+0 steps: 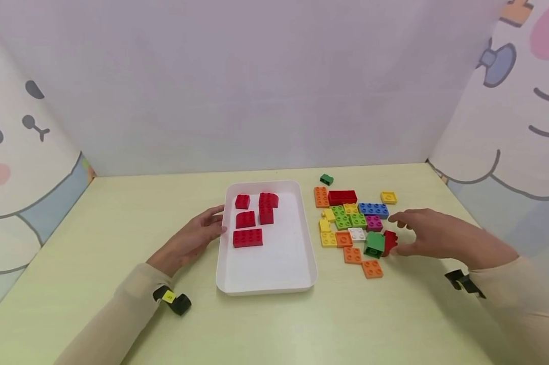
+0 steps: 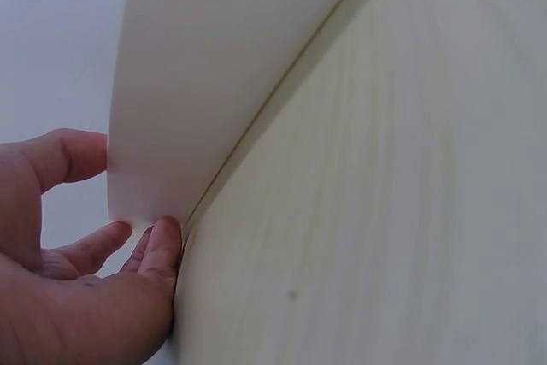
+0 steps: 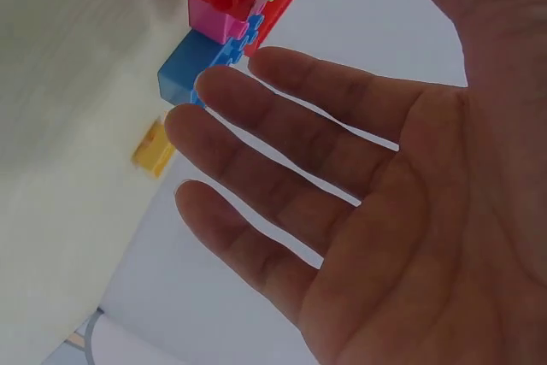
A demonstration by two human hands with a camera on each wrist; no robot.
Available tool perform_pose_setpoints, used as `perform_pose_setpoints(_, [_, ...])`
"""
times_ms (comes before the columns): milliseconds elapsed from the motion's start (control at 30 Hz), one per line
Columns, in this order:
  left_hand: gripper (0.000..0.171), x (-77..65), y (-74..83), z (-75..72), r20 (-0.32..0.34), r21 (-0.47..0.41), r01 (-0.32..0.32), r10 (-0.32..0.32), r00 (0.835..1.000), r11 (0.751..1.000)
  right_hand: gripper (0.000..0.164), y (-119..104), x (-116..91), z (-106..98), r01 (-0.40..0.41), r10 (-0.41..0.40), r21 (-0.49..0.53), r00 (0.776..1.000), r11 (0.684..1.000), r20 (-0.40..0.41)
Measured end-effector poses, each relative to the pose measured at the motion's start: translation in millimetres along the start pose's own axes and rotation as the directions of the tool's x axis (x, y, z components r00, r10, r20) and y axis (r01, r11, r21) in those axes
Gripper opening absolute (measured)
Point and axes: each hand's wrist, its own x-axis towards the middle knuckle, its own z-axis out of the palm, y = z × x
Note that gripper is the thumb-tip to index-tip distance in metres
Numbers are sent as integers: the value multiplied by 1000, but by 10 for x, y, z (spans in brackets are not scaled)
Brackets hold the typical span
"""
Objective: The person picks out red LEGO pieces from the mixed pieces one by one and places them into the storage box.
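Observation:
My left hand point(image 1: 197, 235) rests beside a white tray point(image 1: 268, 290), fingertips against the outer face of its left wall. In the left wrist view those fingers point(image 2: 162, 250) touch the tray wall point(image 2: 197, 66) without wrapping round it. Several red bricks point(image 1: 247, 238) lie in the tray's left half. At the right of a brick group, my right hand point(image 1: 432, 235) reaches in with fingers spread and thumb apart, holding nothing. A red brick point(image 1: 390, 243) lies nearest its thumb, against a green brick point(image 1: 374, 244). The right wrist view shows the palm point(image 3: 385, 237) with extended fingers.
Around these lie a long red brick point(image 1: 342, 197), a blue brick point(image 1: 373, 210), a magenta brick point(image 1: 373, 223), a white brick point(image 1: 356, 234) and several orange, yellow and lime ones. A small green brick point(image 1: 327, 179) sits farther back. A pale wall point(image 1: 256, 101) closes off the table's rear.

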Motion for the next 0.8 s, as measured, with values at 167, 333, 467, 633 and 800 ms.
perform_pose_setpoints(167, [64, 8, 9, -2, 1, 12, 2, -2, 1000, 1000, 85, -46, 23, 16, -9, 9, -8, 1000, 1000, 18])
perform_pose_setpoints(333, [64, 2, 8, -5, 0, 9, 9, -9, 1000, 1000, 85, -88, 39, 72, -35, 35, -4, 999, 999, 27])
perform_pose_setpoints(467, [63, 1, 3, -8, 3, 3, 8, -8, 1000, 1000, 81, -114, 60, 113, -34, 34, -14, 999, 999, 32])
perform_pose_setpoints(633, [63, 0, 1, -7, 7, 2, 7, -7, 1000, 1000, 76, -111, 71, 131, -27, 28, -19, 999, 999, 40])
perform_pose_setpoints(800, [63, -6, 7, -5, 7, -3, 0, 0, 1000, 1000, 75, -89, 79, 125, -19, 20, -14, 999, 1000, 41])
